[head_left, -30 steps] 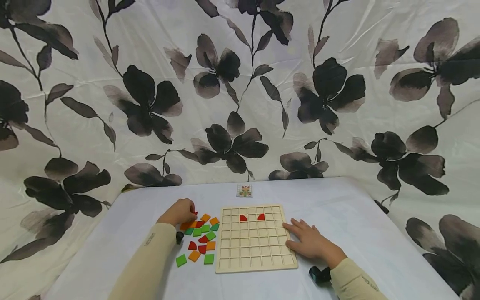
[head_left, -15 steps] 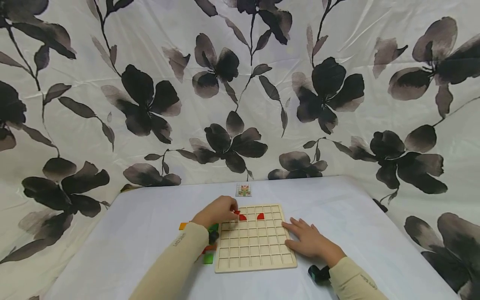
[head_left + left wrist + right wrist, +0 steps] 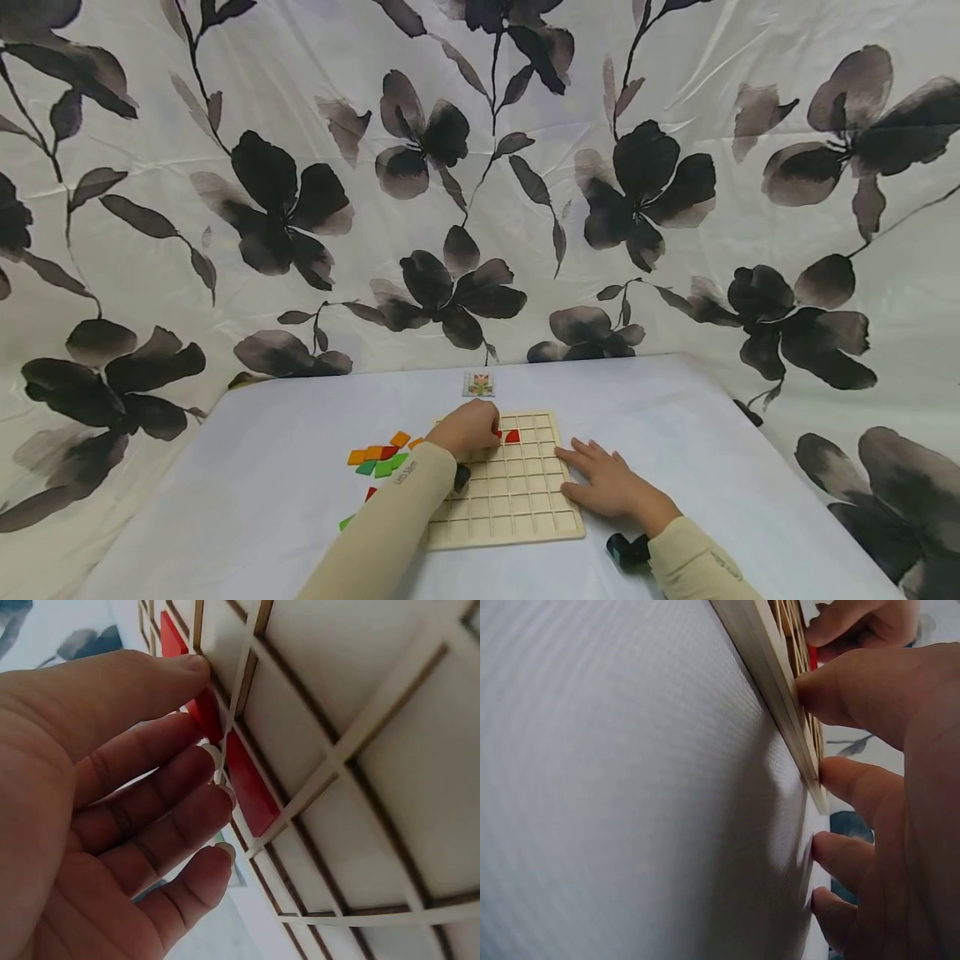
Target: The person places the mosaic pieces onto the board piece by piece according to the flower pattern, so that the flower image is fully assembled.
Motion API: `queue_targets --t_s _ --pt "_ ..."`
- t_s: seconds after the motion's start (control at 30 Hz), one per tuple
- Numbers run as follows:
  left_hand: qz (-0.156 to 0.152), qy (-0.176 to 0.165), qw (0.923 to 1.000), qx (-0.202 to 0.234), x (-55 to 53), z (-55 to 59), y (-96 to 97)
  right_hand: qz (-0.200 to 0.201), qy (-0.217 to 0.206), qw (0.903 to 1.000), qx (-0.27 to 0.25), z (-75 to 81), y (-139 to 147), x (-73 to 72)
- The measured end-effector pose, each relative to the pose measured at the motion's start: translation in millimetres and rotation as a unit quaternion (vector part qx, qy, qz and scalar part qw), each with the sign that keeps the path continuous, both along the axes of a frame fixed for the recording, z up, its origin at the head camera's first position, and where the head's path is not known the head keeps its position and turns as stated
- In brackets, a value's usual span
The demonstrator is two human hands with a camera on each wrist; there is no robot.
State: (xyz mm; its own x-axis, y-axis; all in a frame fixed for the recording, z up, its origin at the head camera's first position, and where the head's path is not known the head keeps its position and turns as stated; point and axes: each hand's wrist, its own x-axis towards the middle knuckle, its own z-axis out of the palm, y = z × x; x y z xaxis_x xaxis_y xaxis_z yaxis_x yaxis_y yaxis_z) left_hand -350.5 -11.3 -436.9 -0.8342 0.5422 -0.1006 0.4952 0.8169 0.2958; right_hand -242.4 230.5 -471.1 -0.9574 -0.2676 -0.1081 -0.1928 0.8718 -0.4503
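A pale wooden grid board (image 3: 517, 492) lies on the white table. My left hand (image 3: 467, 429) is over its far left part and pinches a red tile (image 3: 204, 714) between thumb and index finger, right at the grid. On either side of that tile, one red tile (image 3: 253, 787) sits in a cell and another red tile (image 3: 173, 634) shows past the thumb. In the head view one red quarter-round tile (image 3: 513, 436) shows; the hand covers the others. My right hand (image 3: 611, 483) rests with spread fingers, thumb and index fingertip touching the board's right edge.
Loose orange tiles (image 3: 356, 457), green tiles (image 3: 383, 469) and red ones lie left of the board, partly hidden by the left sleeve (image 3: 390, 517). A small patterned card (image 3: 478, 384) lies behind the board. A floral cloth (image 3: 450, 208) hangs beyond the table.
My left hand has moved right from the loose tiles to the board, carrying a red tile to the grid near the two red ones. The right hand stays at the board's edge.
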Motion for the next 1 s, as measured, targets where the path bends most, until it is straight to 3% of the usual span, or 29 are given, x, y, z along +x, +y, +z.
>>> queue_targets --t_s 0.27,0.63,0.8,1.0 --pt "0.01 -0.003 0.9999 0.006 -2.1 2.5 -4.5 0.007 0.004 1.0 0.004 -0.6 -4.7 -0.8" --pt "0.033 -0.031 0.9961 0.075 -4.6 -1.2 -9.8 0.002 0.0 0.9999 0.014 -2.0 -7.2 -2.9" --pt "0.027 -0.019 0.9973 0.065 -6.4 -4.1 -8.4 -0.001 -0.002 0.9998 0.021 1.9 -6.5 -2.7" --pt "-0.003 0.013 0.9994 0.033 -3.3 -5.9 -4.0 0.011 -0.005 0.9987 0.049 4.4 -3.5 -1.9"
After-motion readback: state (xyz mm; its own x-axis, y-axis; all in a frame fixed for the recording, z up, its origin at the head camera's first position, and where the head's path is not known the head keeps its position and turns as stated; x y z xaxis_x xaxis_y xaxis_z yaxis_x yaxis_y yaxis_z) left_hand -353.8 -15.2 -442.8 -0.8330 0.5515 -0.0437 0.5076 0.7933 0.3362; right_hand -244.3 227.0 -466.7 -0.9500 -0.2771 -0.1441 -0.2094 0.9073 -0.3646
